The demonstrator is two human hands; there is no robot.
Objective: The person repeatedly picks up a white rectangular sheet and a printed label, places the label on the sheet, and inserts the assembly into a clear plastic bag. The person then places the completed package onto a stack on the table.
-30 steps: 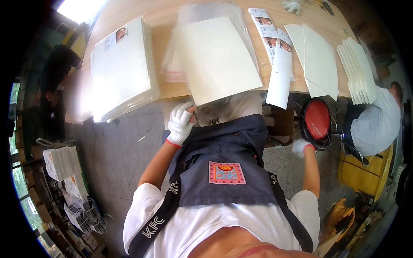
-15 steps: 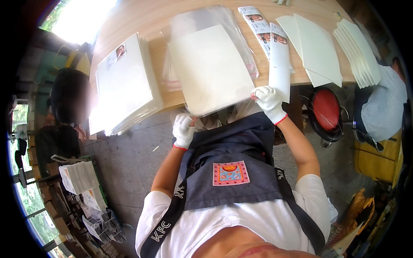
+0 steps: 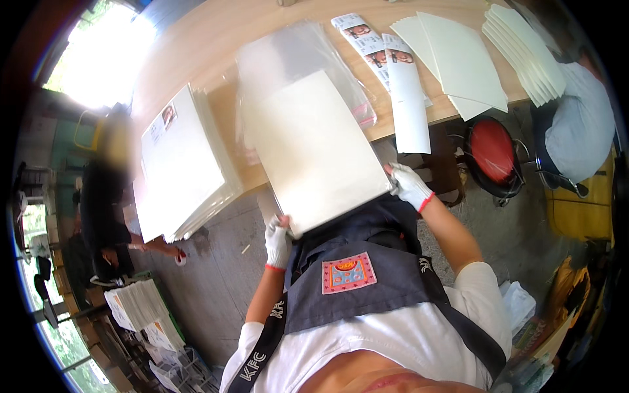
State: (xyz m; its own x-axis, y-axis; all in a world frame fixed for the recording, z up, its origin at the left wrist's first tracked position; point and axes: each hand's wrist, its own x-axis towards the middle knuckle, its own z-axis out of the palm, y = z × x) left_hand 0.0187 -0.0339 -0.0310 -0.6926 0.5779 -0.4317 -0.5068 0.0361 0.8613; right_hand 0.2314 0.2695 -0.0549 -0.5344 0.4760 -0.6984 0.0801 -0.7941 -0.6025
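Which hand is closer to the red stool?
Right. The right hand grips the white board edge, just left of the red stool. The left hand holds the board's opposite corner, farther away.

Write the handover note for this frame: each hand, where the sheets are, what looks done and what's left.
Left hand, gloved, grips the near left corner of the large white board. Right hand, gloved, holds its near right corner. The board overhangs the wooden table edge, lying over clear plastic sleeves.
Done: a finished-looking stack lies to the left.
Left: loose white sheets and printed leaflets wait at right; this board looks unsleeved.
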